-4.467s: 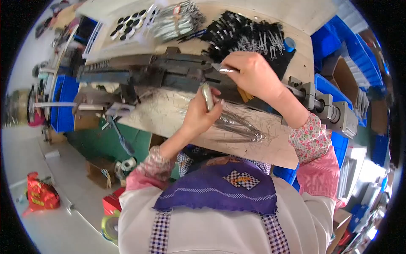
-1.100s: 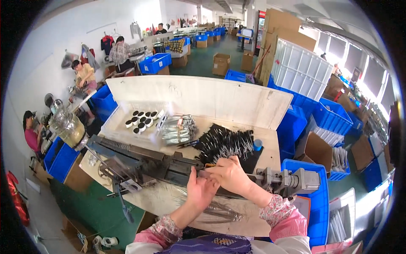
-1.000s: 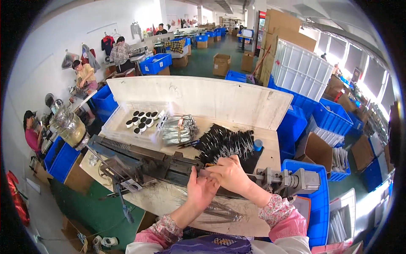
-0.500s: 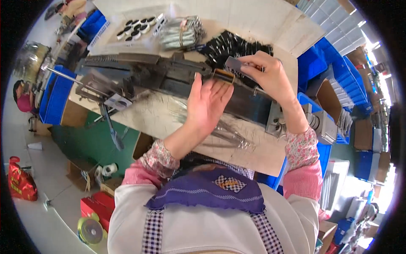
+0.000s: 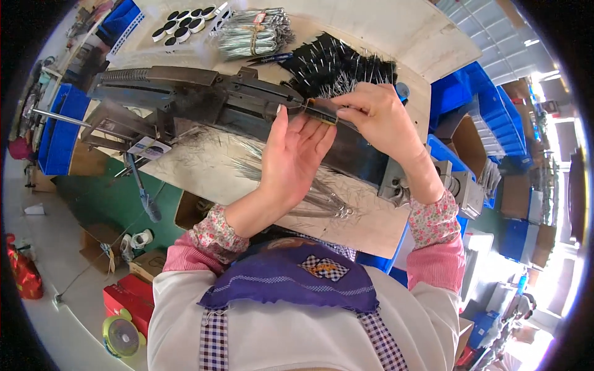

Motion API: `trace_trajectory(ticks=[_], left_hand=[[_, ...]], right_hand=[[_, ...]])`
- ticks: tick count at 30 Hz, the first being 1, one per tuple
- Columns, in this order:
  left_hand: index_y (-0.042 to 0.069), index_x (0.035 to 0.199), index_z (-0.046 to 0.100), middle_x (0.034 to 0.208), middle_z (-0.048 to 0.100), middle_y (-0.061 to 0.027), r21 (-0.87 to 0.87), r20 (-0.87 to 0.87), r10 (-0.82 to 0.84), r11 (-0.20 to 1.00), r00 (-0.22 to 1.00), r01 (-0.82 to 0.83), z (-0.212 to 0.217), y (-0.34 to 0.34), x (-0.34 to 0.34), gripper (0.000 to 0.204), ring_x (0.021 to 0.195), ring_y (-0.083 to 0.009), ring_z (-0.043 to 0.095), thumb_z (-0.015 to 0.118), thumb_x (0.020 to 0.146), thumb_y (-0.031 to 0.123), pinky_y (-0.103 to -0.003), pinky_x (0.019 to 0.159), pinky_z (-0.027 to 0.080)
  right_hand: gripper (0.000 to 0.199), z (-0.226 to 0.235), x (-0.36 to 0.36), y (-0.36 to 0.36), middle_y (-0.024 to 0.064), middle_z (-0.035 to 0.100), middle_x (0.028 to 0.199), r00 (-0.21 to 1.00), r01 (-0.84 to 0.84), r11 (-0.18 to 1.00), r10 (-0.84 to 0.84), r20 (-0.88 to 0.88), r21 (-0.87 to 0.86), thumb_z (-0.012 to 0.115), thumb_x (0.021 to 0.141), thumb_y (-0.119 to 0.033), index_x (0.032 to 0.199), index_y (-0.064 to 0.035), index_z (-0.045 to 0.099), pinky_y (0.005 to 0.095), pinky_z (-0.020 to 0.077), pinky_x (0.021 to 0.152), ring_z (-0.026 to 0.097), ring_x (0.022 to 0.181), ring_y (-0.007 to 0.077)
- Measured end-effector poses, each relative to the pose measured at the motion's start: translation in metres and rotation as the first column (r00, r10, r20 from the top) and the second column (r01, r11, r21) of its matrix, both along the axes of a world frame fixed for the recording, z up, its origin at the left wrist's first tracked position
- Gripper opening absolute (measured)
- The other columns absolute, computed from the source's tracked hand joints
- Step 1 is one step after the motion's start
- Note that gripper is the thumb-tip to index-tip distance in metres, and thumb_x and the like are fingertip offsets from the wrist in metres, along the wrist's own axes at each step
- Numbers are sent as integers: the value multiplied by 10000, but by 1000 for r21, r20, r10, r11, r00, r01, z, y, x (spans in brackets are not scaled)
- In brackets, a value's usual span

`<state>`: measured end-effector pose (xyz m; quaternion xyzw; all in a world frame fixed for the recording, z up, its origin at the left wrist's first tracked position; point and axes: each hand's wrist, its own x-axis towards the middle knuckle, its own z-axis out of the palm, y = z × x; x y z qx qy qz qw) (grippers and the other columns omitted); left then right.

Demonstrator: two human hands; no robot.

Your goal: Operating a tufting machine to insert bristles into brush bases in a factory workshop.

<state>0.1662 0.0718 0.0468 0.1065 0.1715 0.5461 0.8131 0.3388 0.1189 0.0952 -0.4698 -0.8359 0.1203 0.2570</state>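
My left hand is open, palm up, its stretched fingertips against the near side of a small dark block with a brass-coloured edge. My right hand is closed in a pinch at that block's far right side. A small grey plate is between its finger and thumb, mostly hidden by them. Both hands are over a long dark metal machine lying across the bench. Behind it is a heap of black-bristled brushes with thin metal stems.
A tied bundle of metal wires and a tray of black-topped white rolls stand at the back left. Loose wire pieces lie on the wooden bench. Blue crates are at the right. A metal bracket juts out left.
My right hand has come down and left with the grey plate, from above the block onto it. My left hand keeps its place at the block. The view has shifted slightly.
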Motion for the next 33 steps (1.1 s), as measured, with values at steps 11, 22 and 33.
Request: trace_trajectory(ticks=[11, 22, 33], left_hand=[[-35, 1261, 432, 1251, 514, -122, 10, 28, -16, 1000, 999, 16, 1, 1, 1, 578, 1192, -207, 482, 366, 995, 474, -338, 1056, 377], [-20, 1202, 469, 1240, 525, -118, 39, 40, 1, 999, 999, -3, -5, 1, 3, 526, 1190, -203, 491, 366, 1002, 455, -340, 1071, 373], [-22, 1121, 502, 1104, 548, -122, -51, -59, 1, 999, 998, -4, 7, 3, 2, 455, 1089, -231, 519, 404, 993, 403, -374, 1052, 391]], right_hand=[[133, 4, -1, -6, 39, 579, 711, 998, 44, 999, -43, 43, -27, 672, 777, -133, 902, -135, 719, 345, 379, 811, 581, 728, 229], [156, 17, -25, -41, 159, 628, 686, 982, 181, 975, -186, 24, 130, 574, 824, -93, 946, 3, 587, 395, 529, 567, 662, 666, 325], [92, 9, -35, -34, 171, 646, 689, 899, 47, 964, -155, 410, 262, 623, 717, -105, 737, -15, 614, 391, 543, 547, 674, 652, 329]])
